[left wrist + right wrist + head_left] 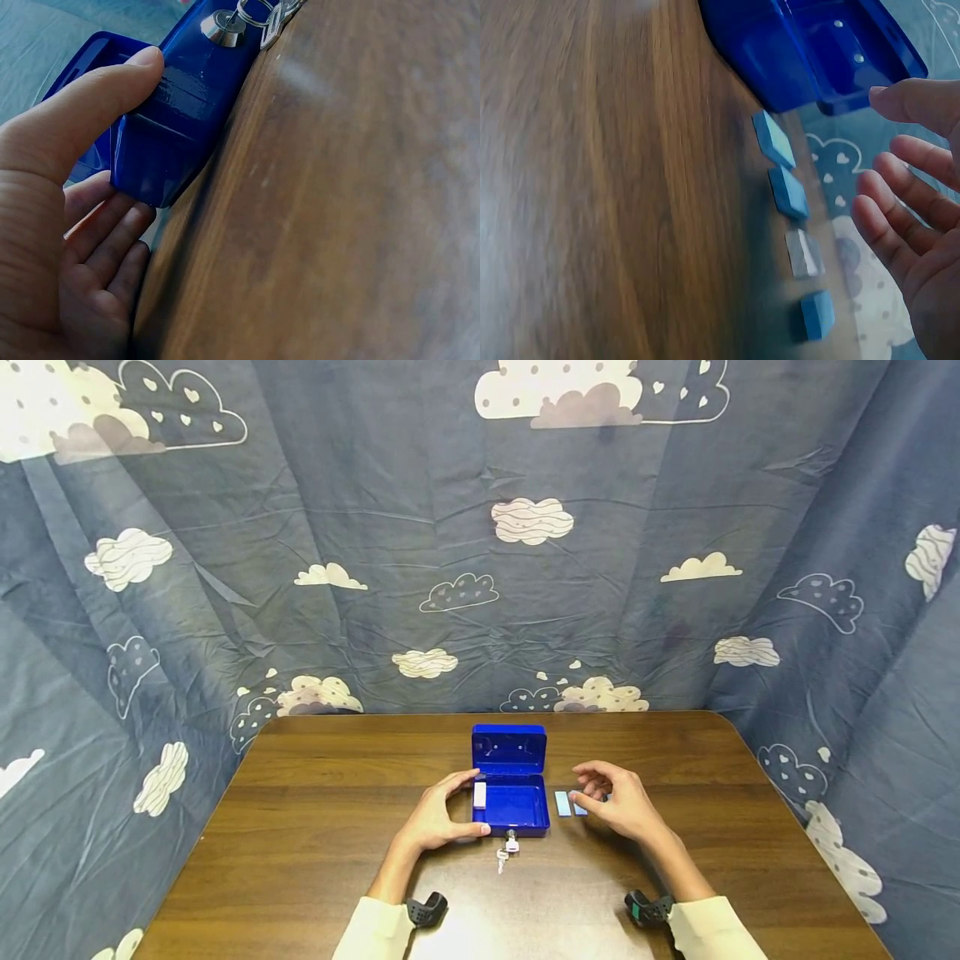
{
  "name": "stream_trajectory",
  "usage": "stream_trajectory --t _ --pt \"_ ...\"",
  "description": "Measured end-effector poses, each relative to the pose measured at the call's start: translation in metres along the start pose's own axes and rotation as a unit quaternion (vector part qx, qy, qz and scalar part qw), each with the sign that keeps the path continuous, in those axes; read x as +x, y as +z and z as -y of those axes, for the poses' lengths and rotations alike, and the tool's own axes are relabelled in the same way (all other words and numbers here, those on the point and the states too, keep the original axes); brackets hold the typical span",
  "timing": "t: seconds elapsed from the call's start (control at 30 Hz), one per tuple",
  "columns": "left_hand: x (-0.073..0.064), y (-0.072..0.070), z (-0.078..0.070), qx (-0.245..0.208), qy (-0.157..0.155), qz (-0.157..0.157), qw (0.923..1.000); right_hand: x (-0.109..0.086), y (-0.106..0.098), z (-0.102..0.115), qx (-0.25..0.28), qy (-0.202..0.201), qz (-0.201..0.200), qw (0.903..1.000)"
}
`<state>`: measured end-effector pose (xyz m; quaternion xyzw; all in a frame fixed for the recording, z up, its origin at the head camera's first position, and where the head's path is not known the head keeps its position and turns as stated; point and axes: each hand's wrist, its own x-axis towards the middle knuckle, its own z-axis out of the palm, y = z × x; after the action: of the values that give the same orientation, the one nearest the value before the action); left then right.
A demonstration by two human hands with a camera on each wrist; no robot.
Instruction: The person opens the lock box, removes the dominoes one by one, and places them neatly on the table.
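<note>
A blue metal cash box (514,804) stands on the table with its lid (509,750) raised at the back. My left hand (435,814) holds the box by its left side, thumb at the front corner and fingers farther back. Inside, along the left wall, lies a white block (480,795). A key (512,844) sits in the front lock, and a second key (502,860) hangs from its ring. My right hand (618,799) hovers, holding nothing, near a light blue block (563,803), a second blue block (788,193), a whitish piece (805,253) and another blue block (818,315).
The brown wooden table (337,793) extends to both sides of the box. Behind it hangs a dark blue curtain (390,468) with cloud prints. Each wrist wears a black band, one (427,910) at the left and one (648,909) at the right.
</note>
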<state>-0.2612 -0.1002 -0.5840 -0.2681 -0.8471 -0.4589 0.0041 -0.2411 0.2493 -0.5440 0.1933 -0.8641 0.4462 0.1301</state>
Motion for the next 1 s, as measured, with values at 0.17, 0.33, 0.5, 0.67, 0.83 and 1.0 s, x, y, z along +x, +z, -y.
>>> stream_trajectory --t 0.17,0.33,0.5,0.67,0.83,1.0 --pt "0.001 -0.002 0.001 0.000 -0.006 0.004 1.0000 0.007 0.009 0.006 0.009 -0.008 0.010 0.9999" --pt "0.001 -0.002 0.000 0.002 -0.004 0.005 1.0000 0.013 0.018 0.013 0.018 0.011 0.030 0.9993" --pt "0.000 -0.002 -0.002 0.001 0.001 0.004 1.0000 0.019 0.028 0.023 0.036 0.016 0.043 0.9983" --pt "0.000 -0.002 -0.003 -0.007 0.017 -0.001 0.9998 0.025 0.040 0.032 0.048 0.014 0.044 0.9978" --pt "0.000 -0.003 -0.003 -0.011 0.013 0.002 0.9998 0.029 0.051 0.038 0.036 0.009 0.053 0.9979" --pt "0.001 0.000 -0.004 -0.004 0.008 0.000 1.0000 0.034 0.061 0.045 0.037 0.005 0.074 0.9966"
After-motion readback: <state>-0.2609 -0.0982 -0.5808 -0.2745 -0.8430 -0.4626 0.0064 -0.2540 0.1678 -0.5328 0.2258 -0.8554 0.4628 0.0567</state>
